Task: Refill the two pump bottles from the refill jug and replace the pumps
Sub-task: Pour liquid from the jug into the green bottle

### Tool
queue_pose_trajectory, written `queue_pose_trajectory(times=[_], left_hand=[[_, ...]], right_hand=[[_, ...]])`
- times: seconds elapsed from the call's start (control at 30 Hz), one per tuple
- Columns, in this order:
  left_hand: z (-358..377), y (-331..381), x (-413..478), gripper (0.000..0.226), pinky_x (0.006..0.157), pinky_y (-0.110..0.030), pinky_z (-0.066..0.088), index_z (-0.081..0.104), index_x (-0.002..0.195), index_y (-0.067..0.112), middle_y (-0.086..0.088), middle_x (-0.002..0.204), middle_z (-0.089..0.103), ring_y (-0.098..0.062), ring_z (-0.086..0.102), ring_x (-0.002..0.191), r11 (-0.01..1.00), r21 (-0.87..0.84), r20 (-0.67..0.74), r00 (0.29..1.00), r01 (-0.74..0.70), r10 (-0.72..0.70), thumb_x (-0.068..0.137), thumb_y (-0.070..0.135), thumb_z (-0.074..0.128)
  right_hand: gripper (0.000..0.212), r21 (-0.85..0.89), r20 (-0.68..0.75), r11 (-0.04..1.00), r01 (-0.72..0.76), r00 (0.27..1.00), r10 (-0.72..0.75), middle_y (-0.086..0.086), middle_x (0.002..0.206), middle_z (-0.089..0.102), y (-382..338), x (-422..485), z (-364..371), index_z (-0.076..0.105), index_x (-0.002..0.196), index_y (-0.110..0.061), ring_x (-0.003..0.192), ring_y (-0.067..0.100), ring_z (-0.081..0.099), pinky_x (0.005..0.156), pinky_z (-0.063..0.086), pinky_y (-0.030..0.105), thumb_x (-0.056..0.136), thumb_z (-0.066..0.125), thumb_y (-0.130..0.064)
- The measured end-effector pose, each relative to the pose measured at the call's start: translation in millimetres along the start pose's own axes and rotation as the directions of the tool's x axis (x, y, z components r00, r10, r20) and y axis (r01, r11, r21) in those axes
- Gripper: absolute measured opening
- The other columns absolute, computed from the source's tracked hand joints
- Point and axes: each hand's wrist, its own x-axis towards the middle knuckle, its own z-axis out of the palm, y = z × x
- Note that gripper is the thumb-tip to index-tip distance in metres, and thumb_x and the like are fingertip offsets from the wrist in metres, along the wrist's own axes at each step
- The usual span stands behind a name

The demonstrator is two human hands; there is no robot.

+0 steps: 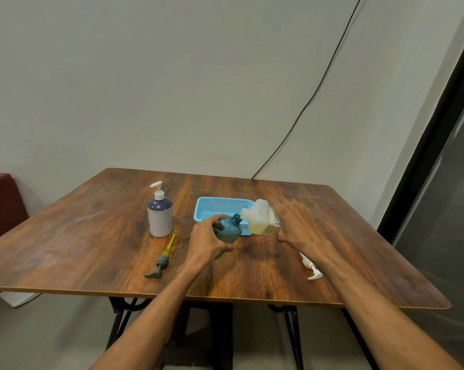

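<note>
My left grip [208, 243] is curled round the teal bottle [226, 231], and I tip it a little to the right. Its top is open, with no pump on it. My right grip [297, 225] holds the refill jug [257, 217] from behind, with my fingers laid long over it and my thumb down low. The jug leans over to the left, and its mouth is right at the mouth of the teal bottle. I cannot see any soap running, so I cannot tell if it is going in.

The jug is pale and see-through, with yellowish soap in its lower part and a label on its side. The teal bottle is small and round, with a dark screw neck.

Both are just in front of the blue basket [214, 206], over the middle of the tabletop [92, 236].

I think I am in the middle of the job. The white bottle [160, 217] stands well to the left with its pump on, so it may be done, but I cannot see how full it is. The grey pump [161, 260] with a yellow tube lies near my left arm; I think it goes back on the teal bottle. A white pump [311, 268] lies by my right arm. I cannot tell where it belongs.
</note>
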Motion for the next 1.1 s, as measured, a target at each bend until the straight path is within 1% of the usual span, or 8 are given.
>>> queue_pose_trajectory(times=[0.2, 0.47, 0.53, 0.63, 0.77, 0.9, 0.97, 1.1], left_hand=[[0.0, -0.3, -0.7, 0.085, 0.079, -0.016, 0.045, 0.056, 0.135, 0.019, -0.001, 0.12, 0.064, -0.009, 0.057, 0.102, 1.0, 0.015, 0.002, 1.0, -0.004, 0.004, 0.059, 0.018, 0.094], [0.3, 0.2, 0.7, 0.085, 0.078, -0.017, 0.047, 0.056, 0.135, 0.019, 0.001, 0.118, 0.064, -0.009, 0.058, 0.101, 1.0, 0.022, 0.006, 1.0, -0.006, 0.006, 0.059, 0.018, 0.094], [1.4, 1.0, 0.6, 0.086, 0.077, -0.017, 0.046, 0.056, 0.135, 0.021, 0.002, 0.117, 0.064, -0.008, 0.058, 0.1, 1.0, 0.029, 0.013, 1.0, -0.009, 0.008, 0.058, 0.019, 0.094], [3.2, 0.5, 0.4, 0.085, 0.076, -0.014, 0.044, 0.056, 0.135, 0.021, 0.002, 0.119, 0.063, -0.007, 0.057, 0.101, 1.0, 0.019, 0.009, 1.0, -0.009, 0.009, 0.059, 0.02, 0.094], [2.6, -0.5, 0.4, 0.085, 0.081, -0.021, 0.049, 0.056, 0.135, 0.02, 0.002, 0.119, 0.064, -0.009, 0.057, 0.102, 1.0, 0.017, 0.019, 1.0, -0.016, 0.015, 0.059, 0.02, 0.094], [1.9, 0.0, 1.4, 0.085, 0.08, -0.018, 0.046, 0.056, 0.135, 0.019, 0.001, 0.12, 0.063, -0.008, 0.056, 0.101, 1.0, 0.021, 0.018, 1.0, -0.01, 0.01, 0.058, 0.02, 0.094], [2.2, 0.6, 2.2, 0.086, 0.078, -0.017, 0.045, 0.056, 0.135, 0.019, 0.001, 0.121, 0.063, -0.008, 0.056, 0.101, 1.0, 0.021, 0.018, 1.0, -0.007, 0.006, 0.058, 0.02, 0.094], [2.1, 1.4, 2.2, 0.086, 0.079, -0.019, 0.046, 0.056, 0.135, 0.021, 0.001, 0.118, 0.064, -0.008, 0.057, 0.099, 0.999, 0.032, 0.015, 1.0, -0.009, 0.008, 0.058, 0.02, 0.094]], right_hand=[[0.074, -0.005, 0.008, 1.0, -0.004, 1.0, 0.004, 0.005, 0.119, 0.06, -1.7, -1.8, -0.9, 0.046, 0.135, -0.02, 0.103, 0.027, 0.057, 0.08, 0.045, 0.037, 0.071, 0.082, -0.028], [0.075, -0.008, 0.012, 1.0, -0.01, 1.0, 0.01, 0.005, 0.12, 0.06, -1.3, 0.1, -1.3, 0.045, 0.139, -0.021, 0.103, 0.026, 0.058, 0.084, 0.05, 0.039, 0.073, 0.08, -0.029], [0.074, -0.015, 0.006, 1.0, -0.006, 1.0, 0.006, 0.005, 0.118, 0.06, -2.4, 0.0, -2.0, 0.045, 0.137, -0.021, 0.103, 0.027, 0.057, 0.081, 0.048, 0.036, 0.073, 0.08, -0.028], [0.073, -0.024, -0.001, 1.0, -0.009, 1.0, 0.009, 0.005, 0.117, 0.061, -4.1, -0.1, -2.2, 0.046, 0.136, -0.021, 0.102, 0.027, 0.058, 0.078, 0.045, 0.036, 0.072, 0.08, -0.026], [0.076, -0.018, 0.01, 1.0, -0.005, 1.0, 0.005, 0.005, 0.118, 0.06, -3.4, -0.5, -1.6, 0.044, 0.138, -0.021, 0.102, 0.027, 0.057, 0.08, 0.047, 0.037, 0.072, 0.081, -0.028], [0.076, -0.018, 0.007, 1.0, -0.006, 1.0, 0.006, 0.004, 0.117, 0.06, -3.0, 1.3, -0.8, 0.045, 0.138, -0.022, 0.1, 0.026, 0.058, 0.08, 0.049, 0.037, 0.071, 0.081, -0.027], [0.077, -0.01, 0.007, 1.0, -0.009, 1.0, 0.009, 0.004, 0.117, 0.061, -2.9, 2.2, 0.1, 0.045, 0.137, -0.022, 0.099, 0.025, 0.058, 0.082, 0.052, 0.04, 0.07, 0.082, -0.027], [0.075, -0.012, 0.009, 1.0, -0.009, 1.0, 0.009, 0.005, 0.116, 0.061, -1.8, 2.7, 0.5, 0.046, 0.136, -0.022, 0.098, 0.027, 0.059, 0.078, 0.047, 0.036, 0.071, 0.082, -0.028]])
